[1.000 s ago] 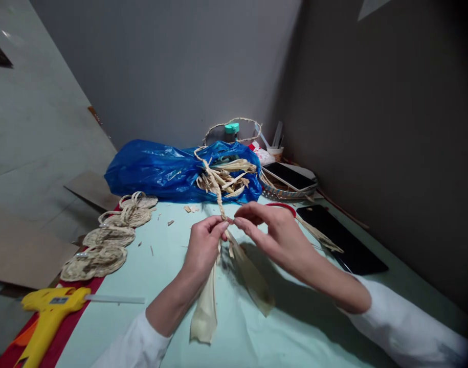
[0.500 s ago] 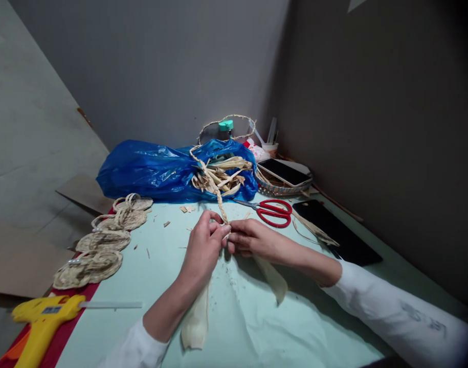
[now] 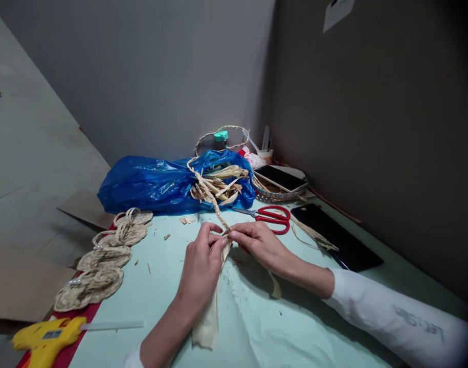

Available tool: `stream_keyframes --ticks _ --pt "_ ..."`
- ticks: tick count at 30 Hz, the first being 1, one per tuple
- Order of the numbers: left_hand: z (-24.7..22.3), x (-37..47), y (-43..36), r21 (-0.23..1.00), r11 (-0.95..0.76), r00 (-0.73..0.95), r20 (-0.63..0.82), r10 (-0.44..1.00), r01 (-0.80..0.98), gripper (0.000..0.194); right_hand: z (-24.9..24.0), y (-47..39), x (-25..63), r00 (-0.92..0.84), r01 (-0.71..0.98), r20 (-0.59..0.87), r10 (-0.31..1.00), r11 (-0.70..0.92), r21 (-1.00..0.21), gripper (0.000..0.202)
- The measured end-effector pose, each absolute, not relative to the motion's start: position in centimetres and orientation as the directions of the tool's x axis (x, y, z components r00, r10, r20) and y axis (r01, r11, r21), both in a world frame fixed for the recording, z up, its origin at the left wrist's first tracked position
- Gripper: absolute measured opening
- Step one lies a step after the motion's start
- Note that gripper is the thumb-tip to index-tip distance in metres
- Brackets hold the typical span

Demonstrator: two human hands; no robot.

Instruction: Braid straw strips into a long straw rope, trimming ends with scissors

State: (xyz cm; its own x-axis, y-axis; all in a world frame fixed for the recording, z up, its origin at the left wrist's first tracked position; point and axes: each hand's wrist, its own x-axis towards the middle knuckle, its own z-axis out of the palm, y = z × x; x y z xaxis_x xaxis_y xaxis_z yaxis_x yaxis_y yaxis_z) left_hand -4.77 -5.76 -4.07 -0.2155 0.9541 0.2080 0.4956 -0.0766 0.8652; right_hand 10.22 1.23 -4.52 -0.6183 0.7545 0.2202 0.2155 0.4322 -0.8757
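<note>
Hands lowered, left hand (image 3: 201, 260) and right hand (image 3: 259, 243) fingers pinching braided husk (image 3: 214, 202)

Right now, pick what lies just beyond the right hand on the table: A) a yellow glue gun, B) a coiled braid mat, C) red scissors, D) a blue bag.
C: the red scissors lie just past the right hand; the glue gun sits far left.

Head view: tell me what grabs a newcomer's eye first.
At centre, the left hand and right hand pinch a husk braid that runs back to the blue bag by the wall. Red scissors lie just beyond the right hand. At lower left a yellow glue gun sits near a row of coiled mats.
</note>
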Motion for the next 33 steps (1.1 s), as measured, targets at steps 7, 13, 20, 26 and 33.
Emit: stream_keyframes --ticks 7,13,20,26,33 --pt "-4.3 -4.2 -6.9 0.309 -0.266 -0.002 0.656 0.755 0.913 0.021 -4.9 1.6 10.0 -0.537 0.045 0.075 0.84 0.117 -0.992 0.03" --pt "-4.7 -2.4 -7.3 -0.322 -0.299 0.438 0.704 0.559 0.898 0.021 -4.8 1.2 9.5 -0.548 -0.141 -0.071 0.833 -0.175 -0.974 0.024" --pt "-5.1 -0.8 -7.6 -0.114 -0.454 0.401 0.686 0.608 0.884 0.021 -5.2 1.2 9.0 -0.5 -0.228 -0.148 0.853 -0.295 -0.928 0.024" --pt "-2.8 -3.6 -6.7 0.643 -0.248 -0.198 0.539 0.819 0.725 0.015 -5.3 1.0 9.2 -0.626 -0.244 -0.064 0.777 -0.273 -0.931 0.025" --pt "-2.8 -5.6 -5.0 0.989 0.111 -0.034 -0.115 0.993 -0.099 0.032 -4.4 -0.1 9.3 -0.728 -0.253 0.049 0.684 -0.201 -0.946 0.04"
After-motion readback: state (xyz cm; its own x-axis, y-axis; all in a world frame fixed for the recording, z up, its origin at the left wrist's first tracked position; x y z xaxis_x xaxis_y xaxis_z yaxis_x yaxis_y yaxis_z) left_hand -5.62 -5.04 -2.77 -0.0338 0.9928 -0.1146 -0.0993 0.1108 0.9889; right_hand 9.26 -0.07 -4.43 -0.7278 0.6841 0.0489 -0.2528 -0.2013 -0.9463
